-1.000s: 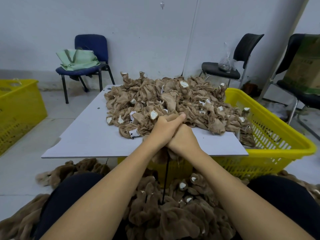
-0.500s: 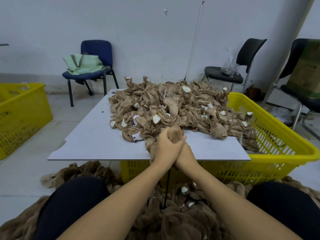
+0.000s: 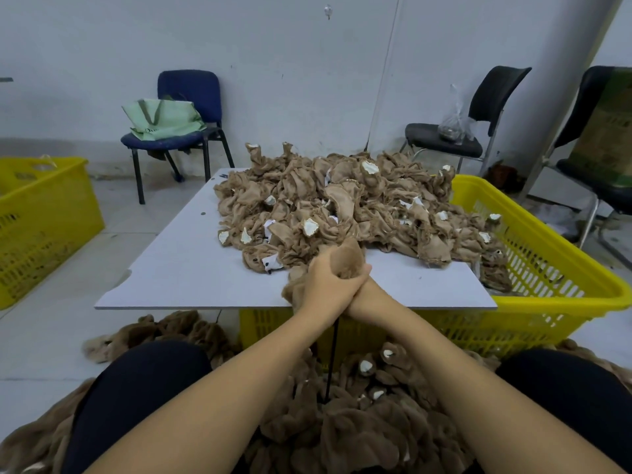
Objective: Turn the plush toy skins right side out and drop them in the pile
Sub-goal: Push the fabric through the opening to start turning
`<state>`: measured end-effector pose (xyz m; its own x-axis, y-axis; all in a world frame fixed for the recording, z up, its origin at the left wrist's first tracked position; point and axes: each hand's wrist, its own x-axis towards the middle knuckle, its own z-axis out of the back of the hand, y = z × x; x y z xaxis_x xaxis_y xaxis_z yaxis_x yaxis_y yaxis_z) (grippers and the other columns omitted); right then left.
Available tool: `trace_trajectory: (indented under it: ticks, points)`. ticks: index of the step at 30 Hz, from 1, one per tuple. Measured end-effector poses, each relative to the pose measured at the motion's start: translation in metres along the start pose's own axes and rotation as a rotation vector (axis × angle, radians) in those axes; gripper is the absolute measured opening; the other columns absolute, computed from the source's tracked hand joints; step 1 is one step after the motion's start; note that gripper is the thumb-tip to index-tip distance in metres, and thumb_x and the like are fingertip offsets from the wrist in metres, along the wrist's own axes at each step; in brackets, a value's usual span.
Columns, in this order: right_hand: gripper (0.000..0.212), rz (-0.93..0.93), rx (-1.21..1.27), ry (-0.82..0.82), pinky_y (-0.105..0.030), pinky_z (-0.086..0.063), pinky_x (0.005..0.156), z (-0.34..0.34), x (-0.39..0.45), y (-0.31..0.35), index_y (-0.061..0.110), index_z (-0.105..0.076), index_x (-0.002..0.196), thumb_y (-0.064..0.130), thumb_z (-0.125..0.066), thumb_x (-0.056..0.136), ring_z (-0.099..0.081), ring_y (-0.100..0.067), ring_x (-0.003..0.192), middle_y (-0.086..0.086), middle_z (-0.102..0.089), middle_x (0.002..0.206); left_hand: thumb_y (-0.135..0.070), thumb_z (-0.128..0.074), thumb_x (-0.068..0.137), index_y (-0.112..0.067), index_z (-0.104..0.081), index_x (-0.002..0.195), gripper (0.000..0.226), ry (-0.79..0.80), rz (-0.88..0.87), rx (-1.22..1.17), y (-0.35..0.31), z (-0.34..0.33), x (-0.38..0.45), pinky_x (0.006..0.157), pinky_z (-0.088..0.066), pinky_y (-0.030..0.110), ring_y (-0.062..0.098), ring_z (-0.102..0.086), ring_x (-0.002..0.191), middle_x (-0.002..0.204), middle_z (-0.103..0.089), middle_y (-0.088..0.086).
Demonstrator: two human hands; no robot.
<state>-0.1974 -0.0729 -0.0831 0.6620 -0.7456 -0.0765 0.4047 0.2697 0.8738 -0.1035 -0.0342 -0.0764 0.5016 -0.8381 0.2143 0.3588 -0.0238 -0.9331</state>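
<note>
Two hands: the left hand (image 3: 326, 285) and right hand (image 3: 357, 290) were locked together at the near edge of the desk (image 3: 178, 268).
Fingers: the left hand's fingers curled tight round the plush skin (image 3: 347, 260); the right hand sat mostly hidden behind the left, so its grip could not be told.
Skin in hand: a fuzzy brown bulge stood up above the left fist, with more fabric hanging below it past the desk's near edge.
Change: a second earlier the fists showed almost no fabric on top; half a second ago a small tuft had come through, and by now it was larger.
Meaning: the furry side seemed to be pushing out, so the turning looked partly done, not finished.
Unturned heap (image 3: 342, 206): it covered the far and right part of the desk, spilling toward the yellow basket (image 3: 547, 268).
Finished pile (image 3: 359, 422): it lay on the floor between the knees, where this skin would likely drop.
</note>
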Motion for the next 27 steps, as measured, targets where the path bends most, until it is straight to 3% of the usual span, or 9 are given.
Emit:
trace_trajectory:
  ticks: [2, 3, 5, 7, 10, 14, 18, 24, 27]
  points:
    - [0.045, 0.02, 0.023, 0.114, -0.034, -0.052, 0.092, 0.017, -0.002, 0.016, 0.0, -0.054, 0.13, -0.008, -0.061, 0.087, -0.059, -0.043, 0.115, -0.028, -0.061, 0.121, -0.059, -0.073, 0.075, -0.023, -0.063, 0.094, 0.042, 0.003, -0.121, -0.024, -0.006, 0.01, 0.001, 0.079, -0.053, 0.039, 0.018, -0.064, 0.089, 0.092, -0.065, -0.001]
    - [0.047, 0.021, 0.127, 0.105, -0.045, -0.052, 0.081, 0.026, -0.003, 0.023, 0.0, -0.057, 0.122, -0.012, -0.06, 0.077, -0.062, -0.044, 0.101, -0.028, -0.063, 0.107, -0.063, -0.067, 0.078, -0.027, -0.061, 0.083, 0.037, -0.02, -0.159, -0.086, -0.008, 0.015, 0.0, 0.072, -0.051, 0.039, 0.016, -0.062, 0.079, 0.081, -0.062, -0.004]
    - [0.062, 0.043, 0.495, -0.079, -0.038, -0.054, 0.067, 0.034, 0.0, 0.036, 0.004, -0.06, 0.12, -0.011, -0.055, 0.06, -0.065, -0.036, 0.096, -0.02, -0.067, 0.103, -0.064, -0.057, 0.084, -0.032, -0.059, 0.072, 0.034, -0.044, -0.168, -0.136, -0.008, 0.019, -0.001, 0.068, -0.051, 0.043, 0.013, -0.058, 0.072, 0.072, -0.057, -0.009]
    - [0.058, 0.102, 0.744, -0.267, -0.026, -0.057, 0.078, 0.032, 0.003, 0.041, 0.004, -0.062, 0.123, -0.015, -0.05, 0.07, -0.066, -0.026, 0.113, -0.013, -0.069, 0.118, -0.06, -0.052, 0.089, -0.03, -0.061, 0.082, 0.032, -0.007, -0.158, -0.065, -0.005, 0.015, -0.007, 0.076, -0.055, 0.049, 0.015, -0.063, 0.082, 0.082, -0.063, -0.005]
    - [0.027, 0.122, 0.545, -0.331, -0.04, -0.054, 0.101, 0.009, 0.001, 0.038, 0.007, -0.069, 0.116, 0.003, -0.05, 0.098, -0.068, -0.019, 0.113, -0.009, -0.073, 0.114, -0.031, -0.054, 0.098, -0.021, -0.06, 0.109, 0.017, 0.08, -0.153, -0.104, 0.001, 0.004, -0.013, 0.087, -0.056, 0.039, 0.012, -0.065, 0.1, 0.102, -0.066, 0.001]
    - [0.033, 0.154, 0.379, -0.324, -0.04, -0.057, 0.096, 0.0, -0.001, 0.028, 0.009, -0.07, 0.114, 0.036, -0.055, 0.103, -0.071, -0.019, 0.103, -0.007, -0.075, 0.105, -0.017, -0.05, 0.103, -0.021, -0.051, 0.119, 0.016, 0.107, -0.145, -0.056, -0.003, 0.006, -0.012, 0.086, -0.055, 0.029, 0.009, -0.063, 0.104, 0.11, -0.062, 0.001]
    - [0.036, 0.214, 0.472, -0.393, -0.027, -0.057, 0.072, 0.007, -0.003, 0.033, 0.017, -0.076, 0.083, 0.023, -0.048, 0.105, -0.072, -0.018, 0.084, -0.009, -0.074, 0.083, -0.025, -0.058, 0.101, -0.022, -0.048, 0.121, 0.023, 0.125, -0.172, -0.046, -0.01, 0.014, -0.014, 0.088, -0.054, 0.026, 0.011, -0.06, 0.11, 0.118, -0.058, 0.003]
    - [0.032, 0.268, 0.32, -0.498, -0.021, -0.046, 0.059, 0.019, 0.0, 0.022, 0.011, -0.057, 0.065, 0.012, -0.063, 0.096, -0.057, -0.009, 0.062, 0.002, -0.058, 0.06, -0.016, -0.079, 0.085, -0.014, -0.062, 0.094, 0.019, 0.074, -0.317, 0.054, -0.025, 0.041, -0.004, 0.084, -0.049, 0.035, 0.023, -0.056, 0.097, 0.1, -0.058, 0.006]
    - [0.035, 0.312, 0.256, -0.436, -0.017, -0.045, 0.06, 0.031, -0.002, 0.022, 0.012, -0.055, 0.061, 0.009, -0.063, 0.095, -0.055, -0.007, 0.061, 0.004, -0.055, 0.059, -0.012, -0.076, 0.088, -0.013, -0.074, 0.098, 0.01, 0.219, -0.26, 0.043, -0.03, 0.064, 0.006, 0.086, -0.053, 0.042, 0.027, -0.063, 0.096, 0.101, -0.069, 0.007]
